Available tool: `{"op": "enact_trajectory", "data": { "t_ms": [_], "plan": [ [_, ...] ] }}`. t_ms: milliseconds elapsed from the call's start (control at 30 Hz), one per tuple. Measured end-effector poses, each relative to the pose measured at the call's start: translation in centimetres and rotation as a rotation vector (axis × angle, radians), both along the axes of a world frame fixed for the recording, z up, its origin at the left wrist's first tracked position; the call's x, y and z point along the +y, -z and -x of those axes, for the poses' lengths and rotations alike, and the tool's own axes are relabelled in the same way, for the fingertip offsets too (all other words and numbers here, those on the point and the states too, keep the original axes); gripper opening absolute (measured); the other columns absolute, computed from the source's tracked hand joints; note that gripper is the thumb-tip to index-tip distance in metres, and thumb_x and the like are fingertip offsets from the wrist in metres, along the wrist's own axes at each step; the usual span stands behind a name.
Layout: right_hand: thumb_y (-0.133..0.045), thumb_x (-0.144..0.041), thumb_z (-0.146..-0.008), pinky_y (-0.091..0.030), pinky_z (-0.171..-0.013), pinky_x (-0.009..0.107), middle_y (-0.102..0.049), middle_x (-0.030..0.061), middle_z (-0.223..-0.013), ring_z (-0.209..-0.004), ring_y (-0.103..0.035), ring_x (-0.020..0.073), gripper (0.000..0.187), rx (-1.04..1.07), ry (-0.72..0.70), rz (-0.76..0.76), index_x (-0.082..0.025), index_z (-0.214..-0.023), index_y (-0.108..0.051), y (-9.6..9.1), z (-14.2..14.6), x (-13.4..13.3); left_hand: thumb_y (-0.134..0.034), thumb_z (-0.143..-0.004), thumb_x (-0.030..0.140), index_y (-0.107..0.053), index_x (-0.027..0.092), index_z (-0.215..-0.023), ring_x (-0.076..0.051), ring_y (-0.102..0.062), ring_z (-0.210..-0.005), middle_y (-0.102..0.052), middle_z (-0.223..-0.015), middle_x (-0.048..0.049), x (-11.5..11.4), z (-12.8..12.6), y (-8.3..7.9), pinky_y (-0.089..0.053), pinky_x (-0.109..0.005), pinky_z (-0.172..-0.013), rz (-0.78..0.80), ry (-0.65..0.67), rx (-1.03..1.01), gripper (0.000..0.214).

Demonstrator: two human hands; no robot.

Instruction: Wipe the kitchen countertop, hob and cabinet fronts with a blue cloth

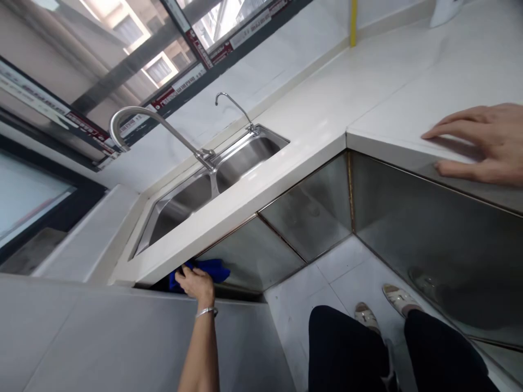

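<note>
My left hand [195,281] is closed on a blue cloth [212,269], pressed up under the counter's front edge at the far left end of the cabinet fronts. Part of the cloth spreads out past the fingers to the right, against a glossy grey cabinet door [243,253]. A bracelet circles the left wrist. Over at the right, my right hand [486,144] rests at the edge of the white countertop [392,92], fingers spread and thumb over the front edge, holding nothing.
A double steel sink [214,182] with a large curved faucet [163,122] and a small tap [235,103] is set into the counter. Behind it is a window [134,49]. A grey wall [102,337] stands at the left; my feet [398,296] are on the tiled floor [327,283].
</note>
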State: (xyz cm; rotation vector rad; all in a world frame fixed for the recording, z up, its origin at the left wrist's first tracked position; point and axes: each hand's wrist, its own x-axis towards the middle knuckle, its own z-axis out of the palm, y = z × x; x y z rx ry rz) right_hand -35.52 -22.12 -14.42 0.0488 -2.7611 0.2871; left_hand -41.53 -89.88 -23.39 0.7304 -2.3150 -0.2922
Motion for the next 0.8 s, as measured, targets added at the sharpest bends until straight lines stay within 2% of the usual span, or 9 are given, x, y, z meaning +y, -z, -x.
{"op": "enact_trajectory", "data": {
  "t_ms": [67,167,300,467,633,800],
  "plan": [
    [-0.039,-0.078,-0.079,-0.051,-0.091,0.057,-0.062,0.0104,-0.134,-0.115,-0.061,0.04,0.067,-0.025,0.012,-0.079,-0.029,-0.12,-0.061,-0.9,-0.4,-1.0,-0.044,-0.093,0.022,-0.05,0.003,-0.141,-0.044,-0.052,-0.125,-0.04,-0.143,-0.032,2.3,0.3,0.2,-0.045,-0.065,-0.105,0.019,0.052,-0.008,0.053],
    [-0.038,-0.073,-0.081,-0.052,-0.083,0.054,-0.06,0.0119,-0.136,-0.113,-0.06,0.0397,0.064,-0.058,0.046,-0.103,-0.028,-0.119,-0.06,-1.8,-0.9,-1.9,-0.046,-0.093,0.023,-0.051,0.006,-0.143,-0.04,-0.049,-0.13,-0.039,-0.142,-0.028,6.4,0.9,0.8,-0.044,-0.057,-0.111,0.052,0.164,-0.009,0.052],
    [-0.041,-0.068,-0.084,-0.052,-0.085,0.054,-0.059,0.0122,-0.137,-0.118,-0.057,0.0398,0.059,-0.062,0.026,-0.123,-0.027,-0.122,-0.059,-1.9,-1.1,-2.0,-0.045,-0.094,0.022,-0.051,0.005,-0.143,-0.038,-0.049,-0.128,-0.036,-0.138,-0.0275,11.3,2.0,1.2,-0.044,-0.054,-0.112,0.046,0.235,0.025,0.052],
    [-0.043,-0.062,-0.088,-0.048,-0.093,0.056,-0.057,0.0123,-0.137,-0.119,-0.056,0.0384,0.053,-0.05,0.01,-0.132,-0.026,-0.123,-0.059,-1.7,-1.0,-2.0,-0.047,-0.093,0.023,-0.055,0.004,-0.138,-0.032,-0.055,-0.112,-0.035,-0.135,-0.0261,15.3,3.4,1.5,-0.047,-0.054,-0.106,0.019,0.304,0.079,0.049],
    [-0.044,-0.055,-0.087,-0.045,-0.096,0.056,-0.054,0.0134,-0.14,-0.12,-0.053,0.0372,0.052,-0.066,0.026,-0.125,-0.023,-0.124,-0.06,-2.2,-1.2,-2.7,-0.045,-0.094,0.023,-0.056,-0.002,-0.135,-0.033,-0.044,-0.125,-0.036,-0.13,-0.0257,19.7,4.7,1.9,-0.046,-0.047,-0.109,0.014,0.399,0.106,0.049],
    [-0.044,-0.05,-0.088,-0.043,-0.095,0.053,-0.054,0.0154,-0.14,-0.119,-0.053,0.0361,0.049,-0.066,0.017,-0.12,-0.021,-0.124,-0.06,-2.6,-1.3,-3.1,-0.048,-0.094,0.023,-0.057,0.006,-0.138,-0.032,-0.046,-0.124,-0.037,-0.128,-0.0222,23.2,4.9,1.1,-0.047,-0.046,-0.108,0.044,0.492,0.041,0.047]
  ]
}}
